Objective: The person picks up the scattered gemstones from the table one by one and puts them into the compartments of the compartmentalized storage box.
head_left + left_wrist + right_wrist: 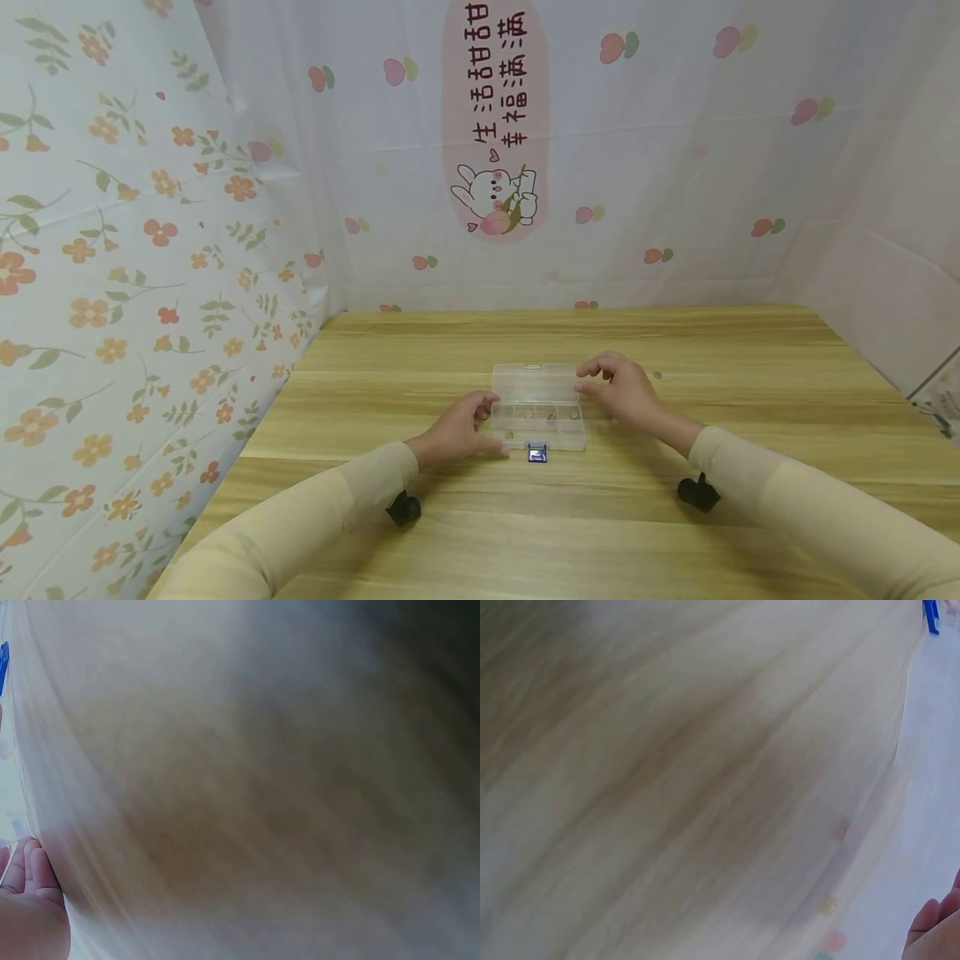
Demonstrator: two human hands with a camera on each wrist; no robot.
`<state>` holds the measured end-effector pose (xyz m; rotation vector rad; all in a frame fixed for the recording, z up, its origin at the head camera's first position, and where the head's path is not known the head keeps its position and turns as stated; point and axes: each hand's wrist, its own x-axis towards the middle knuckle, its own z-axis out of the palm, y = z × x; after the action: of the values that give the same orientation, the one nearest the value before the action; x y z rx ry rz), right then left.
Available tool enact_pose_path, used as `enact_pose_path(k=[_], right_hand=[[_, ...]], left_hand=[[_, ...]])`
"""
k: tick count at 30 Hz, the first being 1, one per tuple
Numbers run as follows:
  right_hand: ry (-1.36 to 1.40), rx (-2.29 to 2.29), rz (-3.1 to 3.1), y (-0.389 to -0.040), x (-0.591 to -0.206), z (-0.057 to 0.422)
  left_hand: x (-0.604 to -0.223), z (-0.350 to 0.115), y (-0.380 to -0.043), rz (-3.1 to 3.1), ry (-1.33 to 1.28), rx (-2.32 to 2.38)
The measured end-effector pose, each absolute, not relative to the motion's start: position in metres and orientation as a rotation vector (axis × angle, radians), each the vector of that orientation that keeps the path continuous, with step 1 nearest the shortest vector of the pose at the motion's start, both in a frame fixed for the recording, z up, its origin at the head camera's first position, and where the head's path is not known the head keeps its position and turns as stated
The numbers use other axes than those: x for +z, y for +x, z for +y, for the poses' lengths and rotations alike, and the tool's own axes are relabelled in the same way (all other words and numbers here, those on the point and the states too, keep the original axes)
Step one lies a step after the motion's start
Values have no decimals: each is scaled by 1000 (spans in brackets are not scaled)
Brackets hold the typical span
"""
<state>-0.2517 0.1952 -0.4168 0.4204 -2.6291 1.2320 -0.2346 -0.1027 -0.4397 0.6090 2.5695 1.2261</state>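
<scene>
A clear plastic compartment box (pixel 558 433) sits on the table with its lid (pixel 534 383) raised at the back. Several tiny golden-brown pieces (pixel 552 417) lie in its compartments, too small to make out. At the front edge hangs a blue latch (pixel 537 453), seen also as a blue strip (pixel 3 667) in the left wrist view. My left hand (pixel 457 429) holds the box's left side, thumb by the front corner and fingers along the side. With thumb and fingers, my right hand (pixel 624 392) pinches the lid's right edge. Both wrist views show only part of each hand.
The wood-grain table (pixel 420 350) extends around the box. A small greyish spot (pixel 657 375) lies on it, right of the right hand. Behind stands a patterned curtain (pixel 360 208), with a floral sheet (pixel 150 275) on the left. Black wrist mounts (pixel 699 493) hang under both sleeves.
</scene>
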Motion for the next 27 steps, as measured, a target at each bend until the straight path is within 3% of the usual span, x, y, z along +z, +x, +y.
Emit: enact_pose_path(k=[27], right_hand=[[209, 1215, -2693, -267, -415, 285]], left_hand=[[-438, -103, -234, 2540, 582, 1250]])
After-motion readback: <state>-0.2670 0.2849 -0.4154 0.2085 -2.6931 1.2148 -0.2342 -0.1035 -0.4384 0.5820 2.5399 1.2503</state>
